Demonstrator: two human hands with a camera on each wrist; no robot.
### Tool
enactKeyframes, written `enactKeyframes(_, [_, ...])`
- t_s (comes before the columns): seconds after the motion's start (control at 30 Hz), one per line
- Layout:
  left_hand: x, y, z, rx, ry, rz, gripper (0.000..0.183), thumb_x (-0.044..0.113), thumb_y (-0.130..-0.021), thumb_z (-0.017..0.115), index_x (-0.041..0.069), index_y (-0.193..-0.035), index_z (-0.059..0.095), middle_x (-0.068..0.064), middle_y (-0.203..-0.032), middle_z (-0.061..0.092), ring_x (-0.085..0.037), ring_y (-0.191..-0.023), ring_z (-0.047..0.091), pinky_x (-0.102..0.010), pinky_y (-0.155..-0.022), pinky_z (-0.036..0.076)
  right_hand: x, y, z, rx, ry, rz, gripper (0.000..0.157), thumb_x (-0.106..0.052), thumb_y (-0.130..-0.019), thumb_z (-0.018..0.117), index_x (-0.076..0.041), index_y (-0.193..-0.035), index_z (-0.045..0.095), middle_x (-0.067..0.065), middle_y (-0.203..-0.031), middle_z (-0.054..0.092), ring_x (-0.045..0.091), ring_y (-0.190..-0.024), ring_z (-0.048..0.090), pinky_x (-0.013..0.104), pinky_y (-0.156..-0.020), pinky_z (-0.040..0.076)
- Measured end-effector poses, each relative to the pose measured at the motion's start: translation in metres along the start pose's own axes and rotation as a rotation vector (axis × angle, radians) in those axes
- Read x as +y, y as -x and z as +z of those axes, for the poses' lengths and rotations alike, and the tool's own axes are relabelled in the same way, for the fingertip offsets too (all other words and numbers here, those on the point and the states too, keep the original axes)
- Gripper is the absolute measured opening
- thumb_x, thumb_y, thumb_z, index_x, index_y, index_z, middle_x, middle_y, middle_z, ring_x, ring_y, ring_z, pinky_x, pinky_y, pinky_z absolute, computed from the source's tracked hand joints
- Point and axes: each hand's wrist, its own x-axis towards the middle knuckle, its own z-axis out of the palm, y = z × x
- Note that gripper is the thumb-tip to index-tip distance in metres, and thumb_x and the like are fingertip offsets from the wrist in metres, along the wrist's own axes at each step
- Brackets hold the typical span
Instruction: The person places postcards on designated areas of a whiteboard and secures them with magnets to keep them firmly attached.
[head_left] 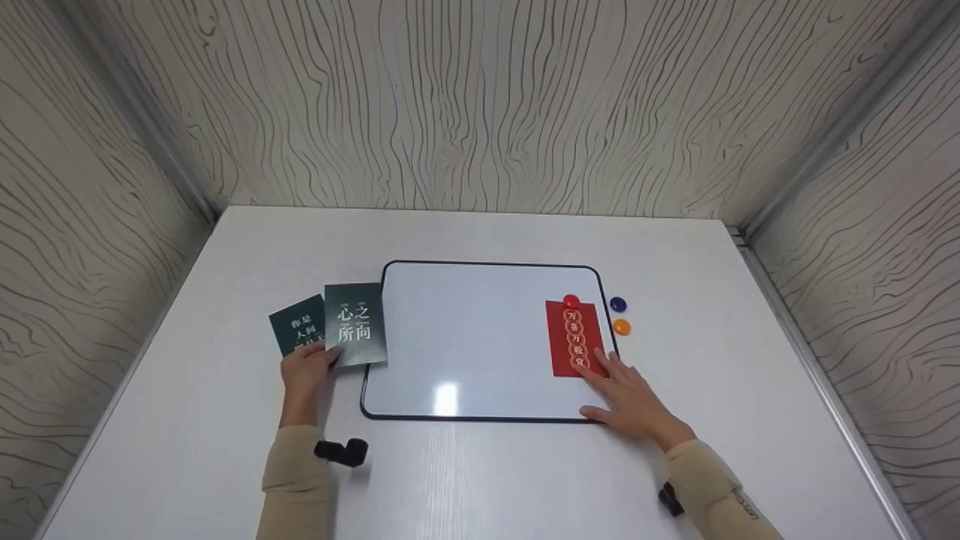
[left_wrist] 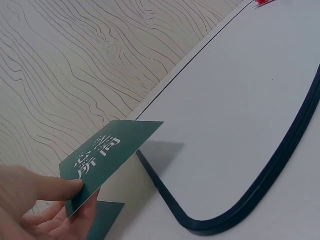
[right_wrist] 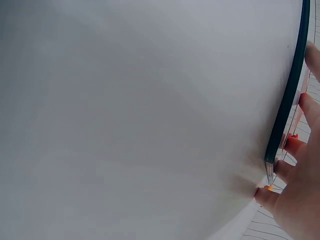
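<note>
Centre right, red card [head_left: 559, 345] under red magnet [head_left: 571, 301] on whiteboard [head_left: 465, 330], seemingly done, right hand [head_left: 634, 401] splayed over its lower end; centre left, green card [head_left: 356, 325] pinched by left hand [head_left: 304, 369] and second green card [head_left: 300, 322], apparently left to fix.

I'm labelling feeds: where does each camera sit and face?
Head: on the head, facing forward and down at the black-framed rectangular whiteboard; left hand, right hand and beige sleeves show.
Left wrist: on that wrist, facing a held green rectangular card and the whiteboard; left hand shows.
Right wrist: on that wrist, facing white tabletop and whiteboard edge; right hand shows.
Head and left wrist share that card.
</note>
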Motion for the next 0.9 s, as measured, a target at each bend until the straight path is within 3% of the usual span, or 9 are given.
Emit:
enactKeyframes(0.17, [0.001, 0.002, 0.001, -0.025, -0.004, -0.015, 0.036, 0.012, -0.092, 0.06, -0.006, -0.124, 0.058, -0.021, -0.127, 0.056, -0.026, -0.109, 0.051, -0.028, -0.087, 0.045, 0.0, 0.0, 0.0, -0.003, -0.005, 0.006, 0.071, -0.046, -0.086, 0.065, -0.024, -0.148, 0.038, 0.015, -0.161, 0.023, 0.043, -0.148, 0.018, 0.065, -0.118, 0.022])
enactKeyframes(0.43, [0.001, 0.003, 0.004, -0.066, -0.039, 0.024, 0.037, 0.014, -0.092, 0.061, -0.004, -0.125, 0.06, -0.022, -0.125, 0.06, -0.015, -0.093, 0.059, -0.014, -0.067, 0.044, -0.001, 0.0, -0.001, -0.008, -0.037, 0.027, 0.072, -0.05, -0.085, 0.065, -0.025, -0.147, 0.038, 0.014, -0.162, 0.022, 0.043, -0.149, 0.016, 0.065, -0.118, 0.019])
enactKeyframes(0.73, [0.003, 0.008, 0.013, -0.085, -0.005, 0.027, 0.038, 0.012, -0.091, 0.062, -0.007, -0.124, 0.059, -0.023, -0.123, 0.062, -0.016, -0.094, 0.061, -0.015, -0.069, 0.047, 0.0, 0.0, 0.0, -0.01, -0.031, 0.021, 0.072, -0.052, -0.085, 0.064, -0.025, -0.147, 0.038, 0.014, -0.162, 0.021, 0.042, -0.149, 0.015, 0.065, -0.119, 0.018])
enactKeyframes(0.9, [0.003, 0.01, 0.018, -0.118, 0.001, -0.01, 0.04, 0.014, -0.094, 0.059, -0.004, -0.129, 0.056, -0.023, -0.13, 0.057, -0.023, -0.107, 0.059, -0.024, -0.084, 0.051, 0.0, -0.001, 0.0, -0.014, -0.029, 0.016, 0.073, -0.052, -0.086, 0.063, -0.025, -0.148, 0.038, 0.014, -0.162, 0.021, 0.042, -0.15, 0.015, 0.064, -0.119, 0.018])
